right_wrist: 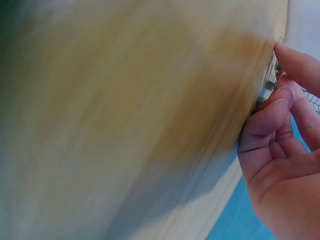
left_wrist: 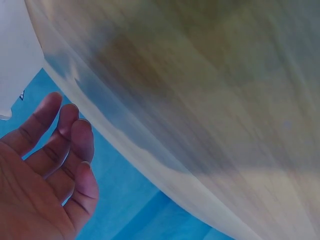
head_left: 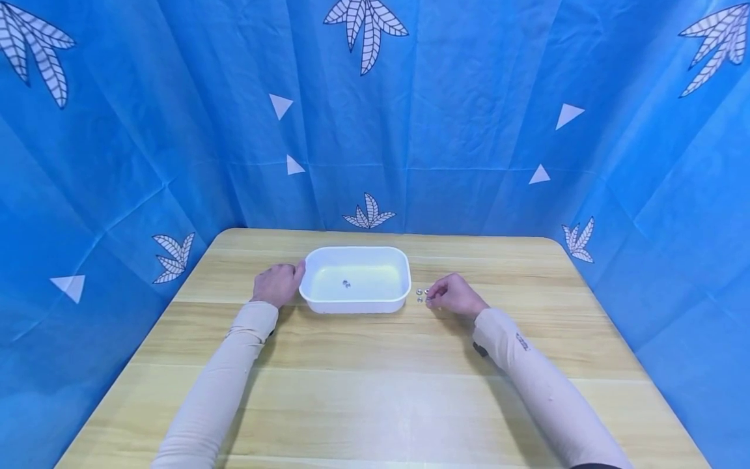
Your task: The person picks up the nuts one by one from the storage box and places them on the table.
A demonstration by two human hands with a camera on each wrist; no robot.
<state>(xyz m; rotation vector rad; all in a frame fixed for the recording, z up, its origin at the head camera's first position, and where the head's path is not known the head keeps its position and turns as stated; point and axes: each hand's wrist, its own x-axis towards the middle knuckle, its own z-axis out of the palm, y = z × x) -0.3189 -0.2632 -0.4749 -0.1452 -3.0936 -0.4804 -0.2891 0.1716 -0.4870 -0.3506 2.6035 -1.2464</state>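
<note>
My left hand (head_left: pixel 278 284) is at the left rim of a white rectangular basin (head_left: pixel 357 306), touching it at the edge. In the left wrist view its fingers (left_wrist: pixel 82 140) are loosely bent with nothing between them; the thumb is out of sight. Two or so small shiny silver pieces (head_left: pixel 346 284) lie on the basin floor. To the right of the basin, my right hand (head_left: pixel 457 296) reaches down to several similar silver pieces (head_left: pixel 419 292) on the table. Its index finger (right_wrist: pixel 300 67) and thumb are apart, with pieces (right_wrist: pixel 270 86) showing between them.
The wooden table (head_left: pixel 375 391) has rounded far corners. Blue curtains (head_left: pixel 469 98) with white leaf and triangle prints enclose its back and sides. Both forearms, in pale sleeves (head_left: pixel 217 391), rest over the near part of the table.
</note>
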